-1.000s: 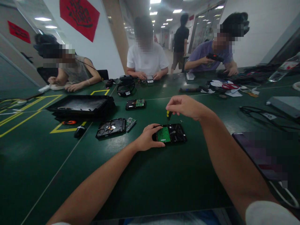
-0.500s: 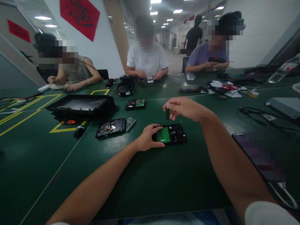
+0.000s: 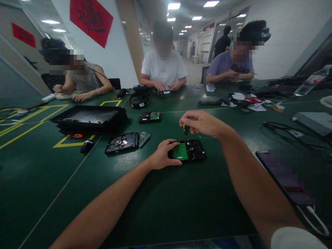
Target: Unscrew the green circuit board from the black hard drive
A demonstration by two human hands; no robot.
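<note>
A black hard drive point(image 3: 196, 150) with a green circuit board point(image 3: 180, 151) lies flat on the dark green table. My left hand point(image 3: 165, 154) grips its left end, thumb along the near edge and fingers over the far one. In my right hand point(image 3: 195, 123) is a small yellow-and-black screwdriver point(image 3: 185, 130), held upright above the drive's far edge. Its thin shaft points down at the board's far right corner; whether the tip touches a screw is too small to tell. Tiny screws point(image 3: 200, 137) lie on the table just beyond the drive.
To the left lie another drive point(image 3: 121, 143), a loose circuit board point(image 3: 144, 138) and a black tray point(image 3: 89, 116). A third drive point(image 3: 149, 116) sits farther back. On the right are a tablet-like device point(image 3: 282, 176) and black cables point(image 3: 282, 131). Three people sit across the table.
The view has shifted slightly. My right hand still holds the screwdriver upright over the drive, its fingers turned a little on the handle. My left hand keeps its grip.
</note>
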